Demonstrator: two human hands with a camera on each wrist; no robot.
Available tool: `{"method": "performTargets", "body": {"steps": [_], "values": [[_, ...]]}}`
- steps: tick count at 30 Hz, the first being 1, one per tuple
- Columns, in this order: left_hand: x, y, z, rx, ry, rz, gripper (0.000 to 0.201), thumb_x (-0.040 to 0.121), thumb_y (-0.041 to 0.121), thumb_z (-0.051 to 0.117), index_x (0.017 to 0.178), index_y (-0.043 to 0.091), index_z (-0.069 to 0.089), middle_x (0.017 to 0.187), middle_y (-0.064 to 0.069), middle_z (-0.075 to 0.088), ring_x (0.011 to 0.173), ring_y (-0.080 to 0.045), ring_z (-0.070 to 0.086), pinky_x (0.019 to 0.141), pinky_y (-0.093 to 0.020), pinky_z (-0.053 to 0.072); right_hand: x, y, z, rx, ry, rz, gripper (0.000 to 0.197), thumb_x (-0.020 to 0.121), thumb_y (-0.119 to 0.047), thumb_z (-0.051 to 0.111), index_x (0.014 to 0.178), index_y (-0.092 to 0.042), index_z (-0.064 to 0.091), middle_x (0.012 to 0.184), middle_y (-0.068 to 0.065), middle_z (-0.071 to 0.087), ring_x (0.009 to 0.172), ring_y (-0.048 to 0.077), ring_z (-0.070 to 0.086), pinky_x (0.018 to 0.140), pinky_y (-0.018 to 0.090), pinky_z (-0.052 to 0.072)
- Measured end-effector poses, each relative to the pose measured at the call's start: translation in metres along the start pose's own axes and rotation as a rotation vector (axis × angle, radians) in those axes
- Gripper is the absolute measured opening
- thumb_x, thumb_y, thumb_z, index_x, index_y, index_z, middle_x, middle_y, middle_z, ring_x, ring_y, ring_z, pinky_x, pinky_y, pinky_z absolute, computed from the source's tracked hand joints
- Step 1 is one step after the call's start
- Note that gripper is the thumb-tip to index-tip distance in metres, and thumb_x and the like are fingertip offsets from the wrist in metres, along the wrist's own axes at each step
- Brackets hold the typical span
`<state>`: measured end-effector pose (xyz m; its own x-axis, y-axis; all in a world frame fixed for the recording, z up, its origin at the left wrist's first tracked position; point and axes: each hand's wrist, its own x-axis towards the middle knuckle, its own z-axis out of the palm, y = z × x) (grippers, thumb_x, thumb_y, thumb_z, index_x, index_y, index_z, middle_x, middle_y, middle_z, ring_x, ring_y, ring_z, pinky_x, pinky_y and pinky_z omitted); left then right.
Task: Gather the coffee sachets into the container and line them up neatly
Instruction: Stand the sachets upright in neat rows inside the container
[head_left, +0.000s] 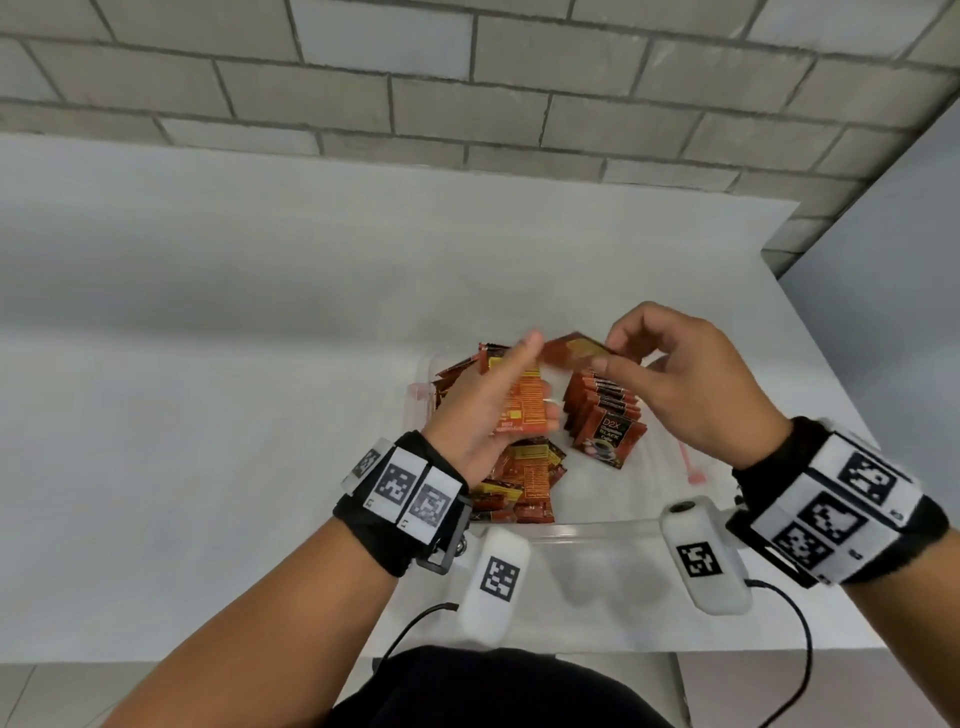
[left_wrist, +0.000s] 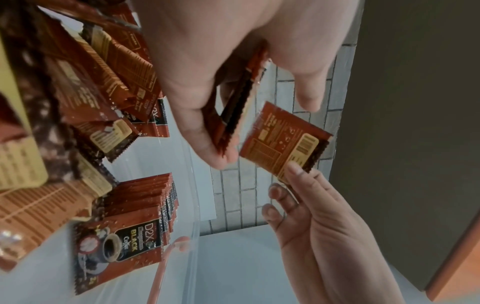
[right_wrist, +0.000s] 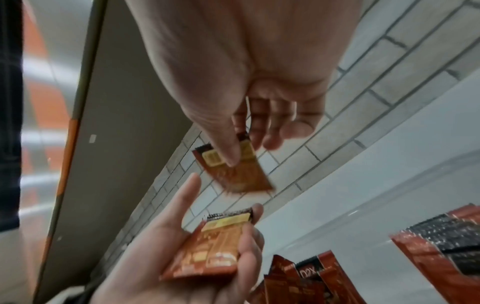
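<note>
Both hands raised over a clear plastic container (head_left: 597, 530) on a white table (head_left: 208, 364), brick wall (head_left: 467, 78) behind; left hand (head_left: 488, 410) palm-up, cradling a small stack of coffee sachets (head_left: 522, 410) printed side up, fingers curled round its lower edge and thumb (head_left: 527, 345) stretched up along the far side; from the right wrist view, the same stack (right_wrist: 210, 248) gripped between palm and curled fingers. Right hand (head_left: 691, 384) just beside it, pinching a single sachet (head_left: 576, 351) by one end between thumb and forefinger, remaining fingers loosely bent; sachet tilted, barcode side showing (left_wrist: 283, 139), free end close to the left thumb but apart from it; slightly blurred in the right wrist view (right_wrist: 233, 170).

Inside the container: a tidy row of sachets (head_left: 605, 415) on the right, standing on edge and leaning, front one reading "D2X Black Coffee" (left_wrist: 116, 255); on the left and under the left hand, a loose heap of sachets (head_left: 524, 478) lying every which way, some face up, some back up (left_wrist: 85, 86). Pink clip (head_left: 691, 462) on the container's right side; another pink clip (head_left: 418, 392) on the left rim. Black wristbands with square-patterned white tags on both wrists (head_left: 410, 493); white camera pods (head_left: 496, 582) below them, cables trailing.
</note>
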<state>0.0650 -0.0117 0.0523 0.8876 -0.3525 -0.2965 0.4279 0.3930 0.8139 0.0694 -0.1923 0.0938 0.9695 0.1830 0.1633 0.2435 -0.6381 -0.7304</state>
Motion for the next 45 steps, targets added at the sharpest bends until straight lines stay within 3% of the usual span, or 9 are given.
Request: {"method": "performTargets", "body": {"steps": [2,5,10,15,22,26,30,39,45], "values": [[0.002,0.0,-0.001,-0.083,0.034,0.004,0.044,0.075,0.043,0.064,0.107,0.013,0.059,0.081,-0.008,0.059,0.068,-0.02,0.062,0.069,-0.032,0.054,-0.004,0.0,0.006,-0.107,0.044,-0.087,0.022,0.08,-0.012,0.072,0.076,-0.025,0.055,0.08,-0.011,0.052,0.071,0.005,0.05,0.065,0.011,0.037],[0.003,-0.002,0.0,-0.127,0.056,0.017,0.023,0.082,0.018,0.064,0.104,0.012,0.061,0.091,-0.012,0.067,0.076,-0.022,0.066,0.07,-0.034,0.055,-0.015,0.005,0.02,-0.197,-0.092,-0.148,0.015,0.079,-0.018,0.075,0.082,-0.021,0.061,0.085,-0.005,0.049,0.079,0.011,0.05,0.069,0.017,0.037],[0.002,-0.005,-0.002,-0.058,0.062,0.07,0.028,0.085,-0.009,0.054,0.101,0.011,0.065,0.087,-0.008,0.072,0.076,-0.02,0.069,0.063,-0.028,0.057,-0.012,0.002,0.009,-0.153,-0.125,-0.118,0.027,0.079,-0.043,0.066,0.099,-0.025,0.068,0.096,-0.006,0.05,0.095,0.011,0.046,0.076,0.014,0.033],[-0.001,-0.008,0.001,0.033,0.023,0.063,0.024,0.085,-0.01,0.056,0.096,0.01,0.066,0.085,-0.007,0.072,0.08,-0.021,0.07,0.067,-0.03,0.057,0.003,0.001,0.002,-0.211,-0.169,-0.024,0.032,0.09,-0.022,0.062,0.121,-0.026,0.059,0.102,-0.011,0.057,0.087,0.009,0.053,0.068,0.002,0.034],[0.001,0.0,-0.004,0.037,0.142,0.099,0.033,0.086,0.008,0.063,0.119,0.009,0.059,0.091,-0.007,0.065,0.079,-0.018,0.062,0.078,-0.033,0.051,0.008,0.01,-0.023,-0.188,-0.294,0.154,0.012,0.083,-0.019,0.071,0.091,-0.026,0.065,0.083,-0.006,0.065,0.073,0.006,0.057,0.065,0.016,0.043],[0.004,0.007,-0.013,-0.033,0.17,0.115,0.028,0.088,0.008,0.062,0.116,0.011,0.06,0.076,-0.002,0.065,0.071,-0.016,0.06,0.07,-0.028,0.05,0.005,0.037,-0.011,-0.448,-0.446,0.252,0.016,0.081,-0.014,0.072,0.078,-0.023,0.059,0.079,-0.004,0.064,0.07,0.011,0.056,0.055,0.01,0.036],[0.004,0.007,-0.016,-0.047,0.145,0.104,0.025,0.089,0.008,0.061,0.114,0.012,0.06,0.076,-0.002,0.064,0.068,-0.015,0.06,0.068,-0.027,0.05,0.006,0.054,0.002,-0.615,-0.542,0.329,0.016,0.079,-0.015,0.072,0.077,-0.023,0.058,0.079,-0.003,0.063,0.074,0.016,0.059,0.056,0.019,0.037],[0.003,0.006,-0.022,-0.087,0.144,0.083,0.031,0.088,0.009,0.061,0.12,0.009,0.059,0.077,-0.003,0.065,0.067,-0.015,0.062,0.065,-0.027,0.052,0.014,0.054,0.013,-0.831,-0.659,0.331,0.017,0.081,-0.017,0.071,0.073,-0.02,0.055,0.079,-0.001,0.058,0.067,0.016,0.053,0.053,0.023,0.038],[0.003,0.008,-0.022,-0.081,0.134,0.084,0.032,0.088,0.01,0.062,0.119,0.009,0.059,0.078,-0.003,0.065,0.068,-0.016,0.062,0.067,-0.028,0.051,0.018,0.052,0.019,-1.0,-0.696,0.297,0.011,0.084,-0.022,0.065,0.088,-0.012,0.059,0.082,0.003,0.056,0.068,0.019,0.053,0.05,0.022,0.036]]}}
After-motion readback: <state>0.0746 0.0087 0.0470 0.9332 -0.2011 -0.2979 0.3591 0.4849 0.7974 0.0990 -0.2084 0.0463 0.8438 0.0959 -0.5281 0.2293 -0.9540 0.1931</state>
